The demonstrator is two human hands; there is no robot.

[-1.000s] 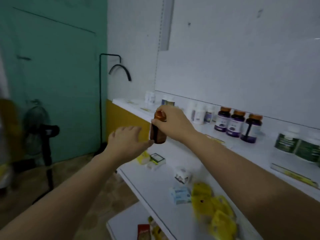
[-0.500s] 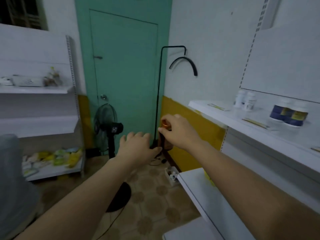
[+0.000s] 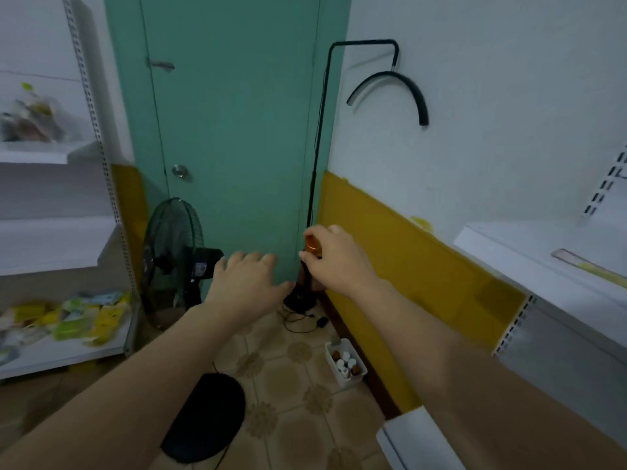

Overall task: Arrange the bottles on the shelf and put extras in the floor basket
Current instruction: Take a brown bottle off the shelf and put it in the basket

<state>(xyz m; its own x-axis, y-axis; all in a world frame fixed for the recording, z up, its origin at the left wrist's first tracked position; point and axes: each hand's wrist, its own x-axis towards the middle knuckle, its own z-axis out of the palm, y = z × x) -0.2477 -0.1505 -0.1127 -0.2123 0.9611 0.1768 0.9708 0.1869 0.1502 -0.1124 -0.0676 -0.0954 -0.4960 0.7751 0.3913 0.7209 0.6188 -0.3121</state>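
My right hand (image 3: 334,261) grips a dark brown bottle with an orange cap (image 3: 312,247) near its top, held upright in the air in front of the green door. My left hand (image 3: 247,283) hovers just left of the bottle, fingers spread, holding nothing. A small white basket (image 3: 359,372) stands on the tiled floor against the yellow wall, below and right of my hands, with several small bottles standing in it. The white shelf (image 3: 529,252) runs along the right edge of the view; no bottles on it show here.
A black standing fan (image 3: 176,256) and its round base (image 3: 207,418) sit on the floor to the left. A black lamp pole (image 3: 314,178) with cables stands in the corner. Another white shelf unit (image 3: 61,351) with yellow packets is at far left.
My view has swung left from the shelf with bottles to the door corner and floor. My right hand has carried the orange-capped bottle along; the floor basket has come into view.
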